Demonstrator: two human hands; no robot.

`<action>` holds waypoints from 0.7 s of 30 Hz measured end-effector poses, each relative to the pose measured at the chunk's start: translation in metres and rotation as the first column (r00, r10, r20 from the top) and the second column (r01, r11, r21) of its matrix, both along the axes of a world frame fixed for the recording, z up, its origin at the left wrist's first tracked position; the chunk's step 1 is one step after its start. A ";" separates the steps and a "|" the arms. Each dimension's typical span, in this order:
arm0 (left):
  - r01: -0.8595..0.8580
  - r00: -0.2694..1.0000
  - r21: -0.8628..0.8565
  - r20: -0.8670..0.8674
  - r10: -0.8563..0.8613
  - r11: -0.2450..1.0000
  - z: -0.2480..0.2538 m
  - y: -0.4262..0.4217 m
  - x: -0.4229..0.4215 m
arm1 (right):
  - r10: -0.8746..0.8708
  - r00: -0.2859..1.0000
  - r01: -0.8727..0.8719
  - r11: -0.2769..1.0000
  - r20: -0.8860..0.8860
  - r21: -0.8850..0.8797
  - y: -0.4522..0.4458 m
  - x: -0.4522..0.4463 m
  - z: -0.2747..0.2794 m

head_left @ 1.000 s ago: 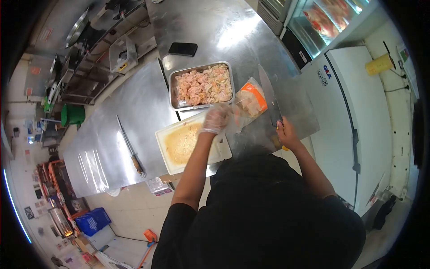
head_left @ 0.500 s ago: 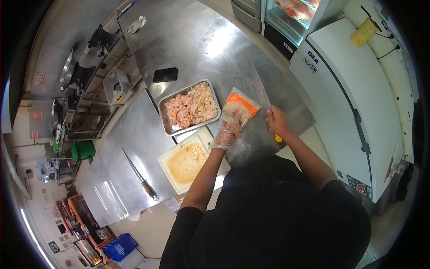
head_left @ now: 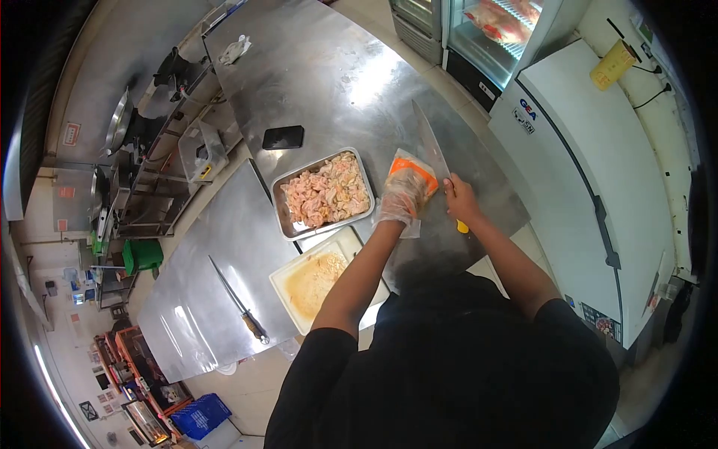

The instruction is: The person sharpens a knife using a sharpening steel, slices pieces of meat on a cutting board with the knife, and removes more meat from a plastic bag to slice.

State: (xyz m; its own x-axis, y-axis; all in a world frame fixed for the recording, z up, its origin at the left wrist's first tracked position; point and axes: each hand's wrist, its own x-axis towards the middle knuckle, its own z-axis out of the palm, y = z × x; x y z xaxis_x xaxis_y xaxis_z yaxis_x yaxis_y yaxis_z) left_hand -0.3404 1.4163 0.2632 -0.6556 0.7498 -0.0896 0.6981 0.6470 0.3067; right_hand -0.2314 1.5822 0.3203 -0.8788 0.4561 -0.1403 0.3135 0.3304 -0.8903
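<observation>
My left hand (head_left: 402,199), in a clear plastic glove, lies over the lower part of an orange-and-clear plastic bag (head_left: 421,169); its fingers blend with the bag, so their grip is unclear. My right hand (head_left: 461,197) is closed around the handle of a large knife (head_left: 434,147), whose blade points away over the metal table. Left of the bag, a metal tray (head_left: 286,228) holds pieces of raw pale-pink meat (head_left: 321,191). Nearer my body is a white cutting board (head_left: 293,292), wet with yellowish juice and partly hidden by my left forearm.
A black phone (head_left: 283,137) lies beyond the tray. On the left of the metal table (head_left: 187,299) is a sharpening rod (head_left: 233,295). A crumpled cloth (head_left: 235,50) sits at the far end. A white freezer (head_left: 561,150) stands at the right.
My left hand has moved from beside the tray and board onto the bag, reaching further over it. My right hand still holds the knife. The camera view has shifted.
</observation>
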 end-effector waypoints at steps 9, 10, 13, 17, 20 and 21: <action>0.100 0.995 -0.056 -0.001 -0.100 0.993 0.034 -0.032 0.016 | 0.027 0.997 -0.022 0.997 0.075 -0.070 -0.003 0.009 -0.006; 0.066 0.989 0.085 0.126 -0.077 0.994 0.028 -0.039 0.015 | 0.055 0.992 -0.047 0.996 0.110 -0.079 -0.005 0.012 -0.005; 0.056 0.967 0.199 0.233 -0.103 0.978 0.028 -0.059 0.016 | 0.113 0.990 -0.111 0.993 0.080 -0.033 -0.014 0.019 -0.014; 0.018 0.883 0.321 0.438 -0.165 0.947 0.043 -0.084 0.015 | 0.192 0.980 -0.187 0.977 0.051 -0.101 -0.022 0.028 -0.013; 0.276 0.958 0.113 0.045 -0.283 0.954 0.078 -0.081 0.025 | 0.150 0.985 -0.158 0.983 -0.081 -0.092 -0.028 0.032 -0.008; 0.253 0.965 0.110 0.038 -0.259 0.961 0.097 -0.080 0.032 | 0.146 0.987 -0.151 0.986 -0.065 -0.078 -0.028 0.032 0.001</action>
State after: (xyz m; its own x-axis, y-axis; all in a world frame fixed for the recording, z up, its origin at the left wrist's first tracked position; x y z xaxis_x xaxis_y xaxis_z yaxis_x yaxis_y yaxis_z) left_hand -0.3079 1.3362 0.3606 -0.4368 0.8990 -0.0321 0.8177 0.4117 0.4023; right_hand -0.1994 1.5539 0.3217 -0.9437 0.3092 -0.1176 0.2126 0.2943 -0.9318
